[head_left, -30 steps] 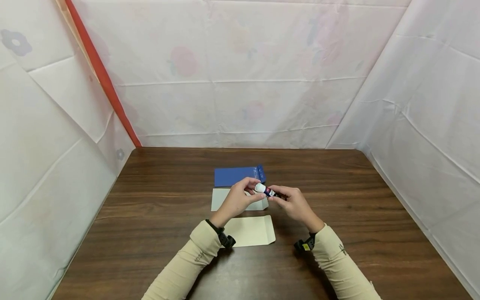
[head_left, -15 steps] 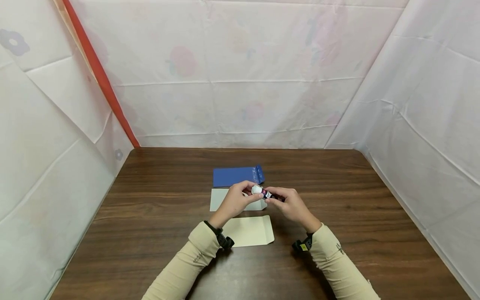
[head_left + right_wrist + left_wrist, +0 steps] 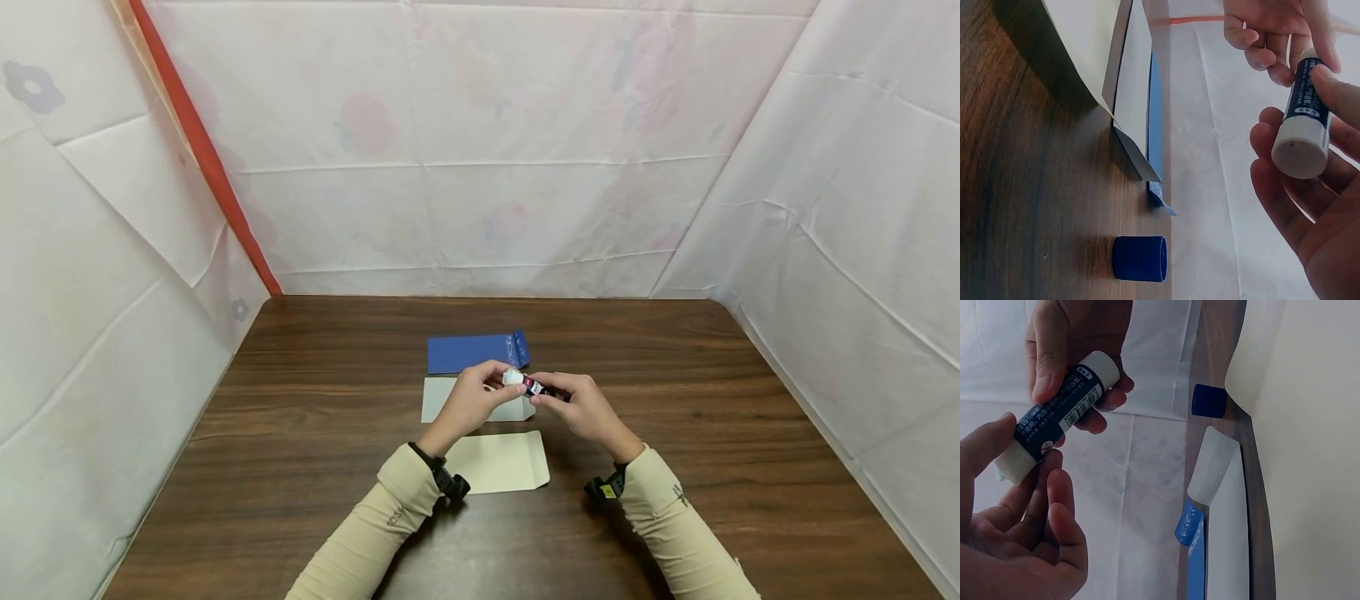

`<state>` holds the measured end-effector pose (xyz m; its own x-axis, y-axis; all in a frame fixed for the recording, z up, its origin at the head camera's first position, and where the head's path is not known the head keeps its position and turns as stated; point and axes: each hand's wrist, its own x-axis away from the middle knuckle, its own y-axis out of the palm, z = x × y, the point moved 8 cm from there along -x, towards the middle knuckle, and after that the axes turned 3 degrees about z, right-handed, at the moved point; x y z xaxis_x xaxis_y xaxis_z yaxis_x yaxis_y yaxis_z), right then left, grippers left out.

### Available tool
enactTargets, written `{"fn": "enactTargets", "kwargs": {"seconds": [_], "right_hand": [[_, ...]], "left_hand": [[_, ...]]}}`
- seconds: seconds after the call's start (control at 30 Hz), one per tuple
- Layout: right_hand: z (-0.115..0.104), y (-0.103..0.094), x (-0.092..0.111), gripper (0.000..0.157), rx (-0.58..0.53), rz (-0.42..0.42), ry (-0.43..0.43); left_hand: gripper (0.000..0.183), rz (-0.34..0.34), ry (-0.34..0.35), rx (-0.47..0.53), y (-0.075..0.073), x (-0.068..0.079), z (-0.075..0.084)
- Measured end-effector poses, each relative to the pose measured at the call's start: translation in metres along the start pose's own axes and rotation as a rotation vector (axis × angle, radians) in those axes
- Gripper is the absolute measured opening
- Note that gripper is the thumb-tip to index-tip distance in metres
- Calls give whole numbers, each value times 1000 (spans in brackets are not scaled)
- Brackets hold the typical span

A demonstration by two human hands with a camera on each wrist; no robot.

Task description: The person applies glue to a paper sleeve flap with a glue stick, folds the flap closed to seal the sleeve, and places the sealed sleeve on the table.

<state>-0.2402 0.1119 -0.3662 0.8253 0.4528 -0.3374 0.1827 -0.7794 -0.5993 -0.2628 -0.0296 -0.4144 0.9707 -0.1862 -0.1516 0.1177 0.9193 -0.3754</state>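
Observation:
A glue stick (image 3: 536,387) with a dark blue label and white ends is held level with both hands, above the table. My left hand (image 3: 468,402) pinches its white left end between thumb and fingers. The barrel (image 3: 1305,87) is gripped by my right hand (image 3: 588,407), with the thumb along the label. In the left wrist view the label's barcode shows between the two hands. A dark blue cap (image 3: 1209,400) lies on its side on the table; the right wrist view shows the same cap (image 3: 1140,259), while the right hand hides it in the head view.
On the brown wooden table (image 3: 300,433) three envelopes lie in a column: a blue envelope (image 3: 468,353) at the back, a pale grey envelope (image 3: 438,400) under the hands, and a cream envelope (image 3: 498,462) nearest. Their flaps face right. White sheeting (image 3: 480,167) surrounds the table.
Both hands have shifted slightly left with the glue stick between them, keeping their grip. The envelopes stay in place.

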Motion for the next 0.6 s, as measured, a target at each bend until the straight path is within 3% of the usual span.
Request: {"fn": "enactTargets", "kwargs": {"seconds": [0.33,0.6], "right_hand": [[4,0,0,28,-2,50,-9],[40,8,-1,27,-24,49,-57]], "left_hand": [[29,4,-12,18,-3,0,0],[30,6,-9,8,-7,0,0]]}}
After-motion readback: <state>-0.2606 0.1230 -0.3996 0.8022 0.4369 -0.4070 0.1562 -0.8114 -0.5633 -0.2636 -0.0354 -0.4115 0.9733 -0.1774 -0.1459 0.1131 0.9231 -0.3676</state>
